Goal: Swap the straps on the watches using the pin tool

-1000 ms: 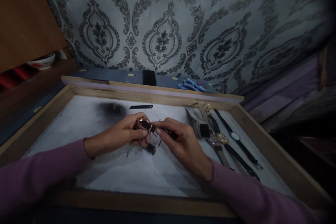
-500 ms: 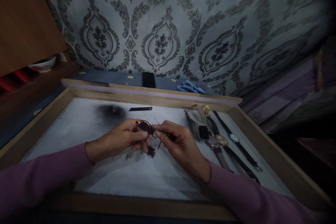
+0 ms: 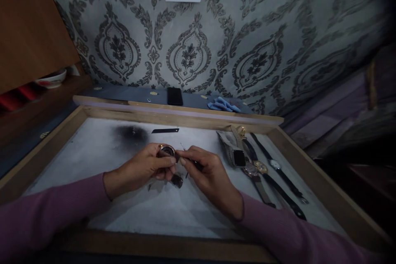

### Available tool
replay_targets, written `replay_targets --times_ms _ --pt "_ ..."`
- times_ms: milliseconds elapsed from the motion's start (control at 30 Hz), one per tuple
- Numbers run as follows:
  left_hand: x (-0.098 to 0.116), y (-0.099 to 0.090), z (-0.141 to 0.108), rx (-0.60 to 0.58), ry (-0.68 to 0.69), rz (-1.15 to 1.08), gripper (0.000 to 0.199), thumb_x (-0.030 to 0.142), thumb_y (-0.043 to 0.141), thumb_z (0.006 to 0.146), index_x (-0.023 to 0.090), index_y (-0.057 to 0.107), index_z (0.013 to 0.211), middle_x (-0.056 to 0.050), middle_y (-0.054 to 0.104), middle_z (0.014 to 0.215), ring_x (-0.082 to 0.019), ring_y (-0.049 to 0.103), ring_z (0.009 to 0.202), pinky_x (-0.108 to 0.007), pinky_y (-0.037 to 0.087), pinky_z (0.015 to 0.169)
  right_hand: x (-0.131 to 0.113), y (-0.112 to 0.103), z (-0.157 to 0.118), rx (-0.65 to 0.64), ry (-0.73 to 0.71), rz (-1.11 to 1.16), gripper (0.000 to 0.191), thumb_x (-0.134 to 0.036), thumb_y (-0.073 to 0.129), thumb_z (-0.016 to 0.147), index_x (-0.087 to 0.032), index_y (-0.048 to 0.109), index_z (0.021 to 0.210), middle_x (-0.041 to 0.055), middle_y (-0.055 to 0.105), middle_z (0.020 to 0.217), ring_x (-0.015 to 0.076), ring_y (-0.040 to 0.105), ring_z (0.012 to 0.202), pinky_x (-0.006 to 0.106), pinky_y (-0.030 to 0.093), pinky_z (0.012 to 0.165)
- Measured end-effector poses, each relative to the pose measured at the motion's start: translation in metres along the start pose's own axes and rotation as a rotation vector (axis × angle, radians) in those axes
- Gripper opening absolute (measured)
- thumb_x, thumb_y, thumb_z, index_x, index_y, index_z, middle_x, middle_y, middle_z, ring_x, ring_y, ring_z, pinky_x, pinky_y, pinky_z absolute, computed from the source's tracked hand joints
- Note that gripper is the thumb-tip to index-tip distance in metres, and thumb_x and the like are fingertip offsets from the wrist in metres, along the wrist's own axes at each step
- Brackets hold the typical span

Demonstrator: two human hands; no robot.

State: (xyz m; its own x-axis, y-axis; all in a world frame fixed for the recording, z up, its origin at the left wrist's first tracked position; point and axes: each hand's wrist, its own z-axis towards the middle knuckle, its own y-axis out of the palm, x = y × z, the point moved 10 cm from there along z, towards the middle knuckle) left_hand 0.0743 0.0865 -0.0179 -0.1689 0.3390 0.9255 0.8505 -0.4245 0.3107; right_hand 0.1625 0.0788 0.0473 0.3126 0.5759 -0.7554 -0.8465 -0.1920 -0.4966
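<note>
A round watch (image 3: 167,151) with a rose-gold rim is pinched between the thumb and fingers of my left hand (image 3: 142,169), face tilted upward. Below those fingers hangs a dark, shiny piece (image 3: 177,180), perhaps part of its strap. My right hand (image 3: 208,170) is closed around a slim dark tool (image 3: 198,166), its fingertips meeting the watch's right edge. The tool's exact kind is hard to make out, as fingers cover most of it. Both hands are over the white surface of a wooden-framed tray (image 3: 130,210).
Several watches (image 3: 260,167) lie at the tray's right, including a square-faced smartwatch (image 3: 239,157). A dark blade (image 3: 165,130) lies near the back, right of a black smudge (image 3: 131,134). Behind the raised rim are a phone (image 3: 175,96) and a blue cloth (image 3: 223,104).
Both hands stay together at the watch, with only slight finger shifts. The view has tilted up slightly, so the scene sits a little lower.
</note>
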Motion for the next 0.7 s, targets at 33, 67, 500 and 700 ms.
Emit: replay_targets --times_ms 33,67,500,700 --pt "0.0 -0.001 0.0 0.011 0.0 0.003 0.021 0.028 0.072 0.07 0.013 0.058 0.067 0.0 0.061 0.054 -0.007 0.05 0.044 -0.018 0.026 0.04 0.0 0.0 0.0 0.002 0.002 0.003 0.022 -0.015 0.053 0.09 -0.018 0.075 0.091 0.0023 0.06 0.068 0.0136 0.056 0.061 0.026 0.042 0.056" --pt "0.0 -0.002 0.0 0.023 0.0 0.008 0.02 0.028 0.072 0.07 0.013 0.058 0.067 0.0 0.061 0.055 -0.007 0.05 0.044 -0.018 0.026 0.04 0.0 0.0 0.0 0.004 0.003 0.006 0.022 -0.015 0.052 0.09 -0.018 0.075 0.091 0.0022 0.059 0.068 0.0137 0.055 0.06 0.026 0.042 0.056" --pt "0.012 -0.006 -0.004 0.08 -0.035 0.082 0.018 0.025 0.068 0.066 0.016 0.052 0.065 0.002 0.058 0.053 -0.006 0.046 0.041 -0.019 0.022 0.039 -0.002 0.002 0.0 -0.036 0.092 0.042 0.025 -0.026 0.053 0.092 -0.017 0.074 0.1 0.0021 0.06 0.069 0.013 0.054 0.061 0.026 0.042 0.055" --pt "0.014 -0.004 -0.007 0.047 -0.047 0.118 0.014 0.024 0.065 0.066 0.016 0.053 0.066 0.003 0.058 0.054 -0.005 0.046 0.041 -0.019 0.022 0.039 0.013 -0.011 0.001 0.03 0.204 0.086 0.029 -0.026 0.048 0.091 -0.014 0.07 0.107 0.0056 0.065 0.08 0.0138 0.059 0.067 0.025 0.046 0.057"
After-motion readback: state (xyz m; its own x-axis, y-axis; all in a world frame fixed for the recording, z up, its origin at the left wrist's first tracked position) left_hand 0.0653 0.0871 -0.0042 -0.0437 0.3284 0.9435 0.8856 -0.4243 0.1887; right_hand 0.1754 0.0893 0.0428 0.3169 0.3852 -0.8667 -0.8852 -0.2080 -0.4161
